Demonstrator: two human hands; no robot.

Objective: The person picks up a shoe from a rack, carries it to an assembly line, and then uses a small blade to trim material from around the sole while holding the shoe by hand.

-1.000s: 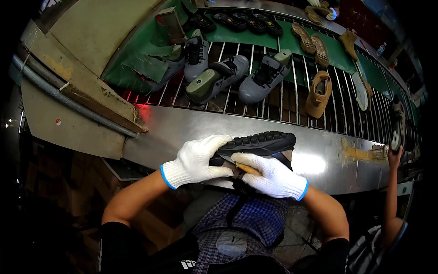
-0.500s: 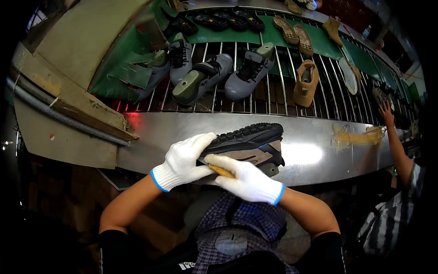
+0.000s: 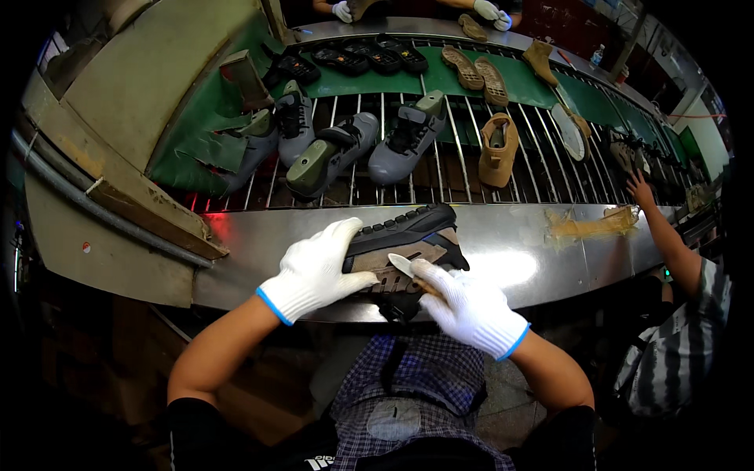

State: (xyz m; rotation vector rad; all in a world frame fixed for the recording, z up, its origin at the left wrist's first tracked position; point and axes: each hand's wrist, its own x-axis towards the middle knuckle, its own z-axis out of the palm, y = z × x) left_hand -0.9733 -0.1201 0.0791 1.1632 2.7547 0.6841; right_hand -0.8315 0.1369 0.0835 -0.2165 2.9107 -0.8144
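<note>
My left hand, in a white knitted glove with a blue cuff, grips the toe end of a brown and black shoe. The shoe lies tilted on its side near the metal edge, its black lugged sole facing away from me and its laces towards me. In my right hand, gloved the same way, is a small tool with a pale, flat, blade-like head and a yellowish-brown handle. The tool's head is over the shoe's side; whether it touches is unclear.
Beyond the metal ledge runs a rack of metal rods with grey shoes, a tan boot and soles. A co-worker's bare arm reaches in at right; gloved hands show at the far side.
The shoe has rolled so more of its upper and laces show. My right hand has moved right, and the tool's pale head has come into sight. The whole view has shifted somewhat.
</note>
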